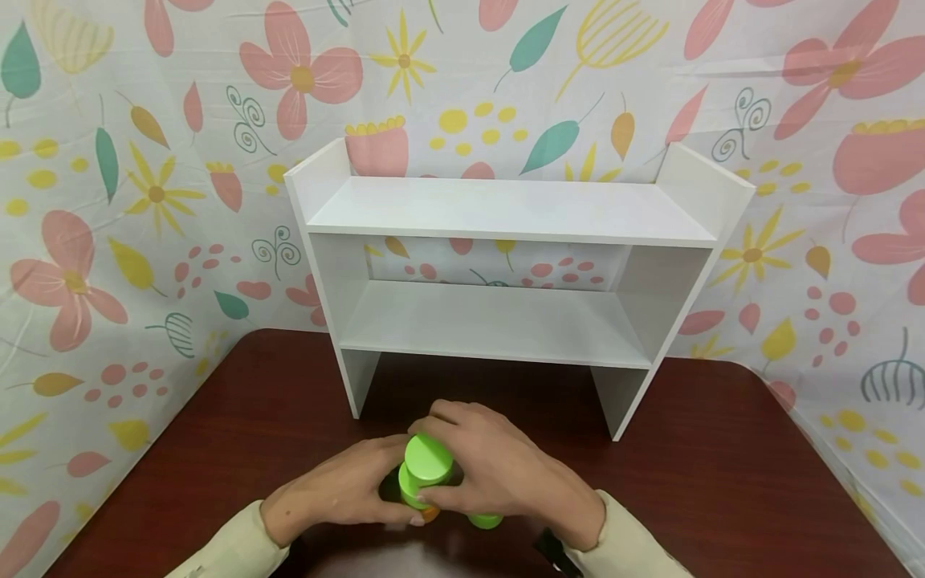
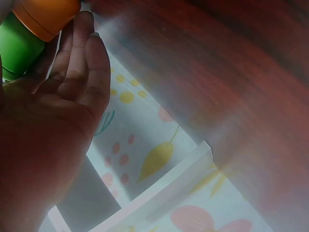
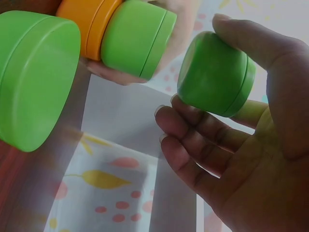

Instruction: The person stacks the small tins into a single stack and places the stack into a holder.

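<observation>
In the head view, my left hand (image 1: 347, 486) curves around a small upright stack, a green jar (image 1: 410, 488) on an orange jar (image 1: 429, 514). Its thumb touches the orange one, and the left wrist view shows the fingers along the orange jar (image 2: 50, 17). My right hand (image 1: 499, 461) holds another green jar (image 1: 429, 457) just above the stack; in the right wrist view, thumb and fingers pinch this jar (image 3: 215, 75) by its sides, apart from the stacked green jar (image 3: 137, 38). One more green jar (image 1: 485, 522) stands on the table, partly hidden under the right hand.
A white two-tier shelf (image 1: 499, 321) stands on the dark red-brown table (image 1: 744, 482) just beyond my hands. Flower-patterned cloth (image 1: 159, 193) hangs around the table's back and sides. A black item (image 1: 556, 554) shows by the right sleeve.
</observation>
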Available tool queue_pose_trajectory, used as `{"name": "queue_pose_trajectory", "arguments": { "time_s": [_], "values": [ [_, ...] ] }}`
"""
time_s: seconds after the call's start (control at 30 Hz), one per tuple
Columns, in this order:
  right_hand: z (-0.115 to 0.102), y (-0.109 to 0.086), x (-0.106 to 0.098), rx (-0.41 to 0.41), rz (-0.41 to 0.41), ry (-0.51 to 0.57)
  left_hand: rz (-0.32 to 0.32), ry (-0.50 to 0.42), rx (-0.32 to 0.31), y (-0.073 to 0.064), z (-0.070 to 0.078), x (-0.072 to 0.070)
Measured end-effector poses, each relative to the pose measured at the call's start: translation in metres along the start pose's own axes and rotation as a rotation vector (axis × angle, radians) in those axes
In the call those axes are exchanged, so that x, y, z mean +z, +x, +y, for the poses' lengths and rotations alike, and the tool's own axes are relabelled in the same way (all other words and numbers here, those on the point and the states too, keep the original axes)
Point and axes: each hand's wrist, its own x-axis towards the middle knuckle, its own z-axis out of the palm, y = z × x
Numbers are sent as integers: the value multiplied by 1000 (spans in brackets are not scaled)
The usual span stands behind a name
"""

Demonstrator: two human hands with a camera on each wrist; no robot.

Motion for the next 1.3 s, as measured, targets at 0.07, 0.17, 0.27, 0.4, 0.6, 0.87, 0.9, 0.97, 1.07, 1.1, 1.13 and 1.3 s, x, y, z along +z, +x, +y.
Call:
{"name": "queue_pose_trajectory", "arguments": {
  "time_s": [0.07, 0.17, 0.27, 0.4, 0.6, 0.87, 0.9, 0.97, 1.07, 1.1, 1.13, 1.3],
  "values": [
    [0, 2, 1, -4, 2, 1, 2, -9, -1, 0, 0, 0],
    [-1, 4, 2, -4, -3, 10, 3, -26, -1, 0, 0, 1],
    [-1, 7, 4, -5, -12, 19, 2, -46, -3, 0, 0, 1],
    [-1, 10, 6, -7, -25, 28, 0, -66, -7, -1, 0, 1],
    [0, 10, 8, -17, -31, 32, -6, -76, -7, -1, 0, 1],
    [2, 11, 10, -10, -46, 17, -11, -77, -11, -1, 0, 0],
    [2, 11, 10, -10, -51, 18, -12, -76, -10, -1, 0, 0],
    [3, 11, 10, -8, -57, 16, -12, -76, -8, -1, 0, 0],
    [3, 11, 11, -2, -67, 20, -15, -77, -10, 0, 0, 0],
    [3, 11, 11, 1, -70, 21, -16, -78, -11, 0, 0, 0],
    [3, 11, 11, 4, -72, 21, -17, -78, -12, 0, 0, 0],
    [3, 11, 12, 11, -78, 26, -17, -71, -12, -1, 0, 0]
  ]
}}
